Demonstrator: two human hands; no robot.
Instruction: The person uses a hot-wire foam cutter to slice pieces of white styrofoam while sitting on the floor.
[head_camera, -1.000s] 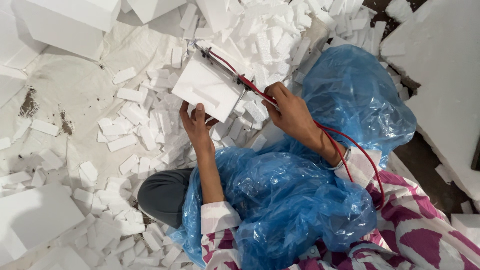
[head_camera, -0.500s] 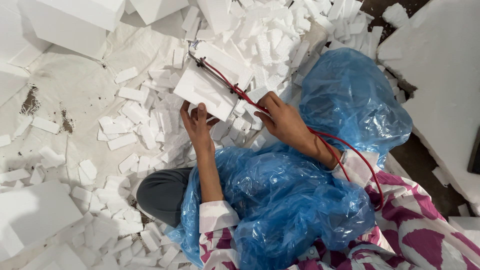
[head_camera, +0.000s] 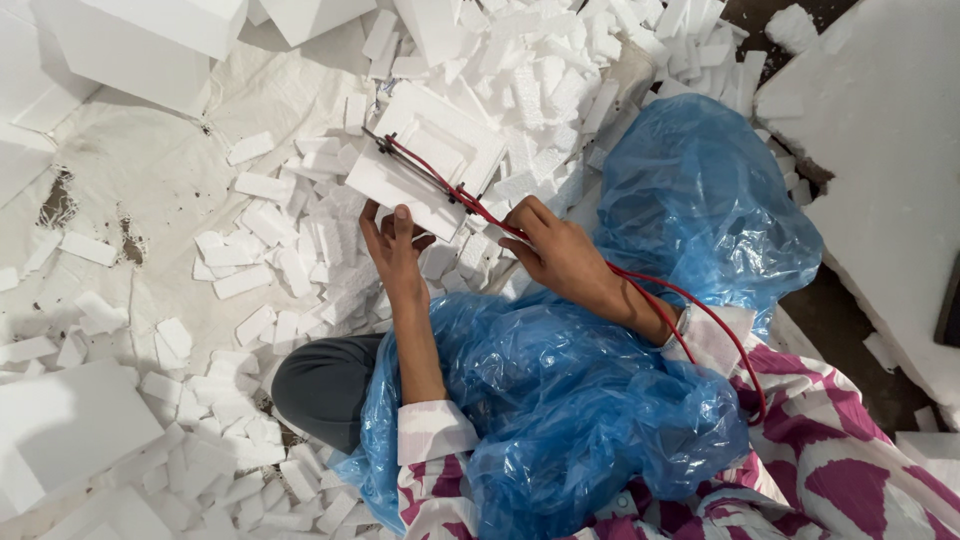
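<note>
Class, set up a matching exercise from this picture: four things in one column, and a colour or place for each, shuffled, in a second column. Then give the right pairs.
1. foam slab
2. cable
3. plastic sheet
4. big foam block

A. blue, over the lap
B. top left corner
C. red, running past the right wrist
D. held by the left hand, cutter frame across it

Pairs: 1-D, 2-C, 3-A, 4-B

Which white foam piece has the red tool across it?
The flat foam slab at the left hand; the loose small blocks around have no tool on them.
</note>
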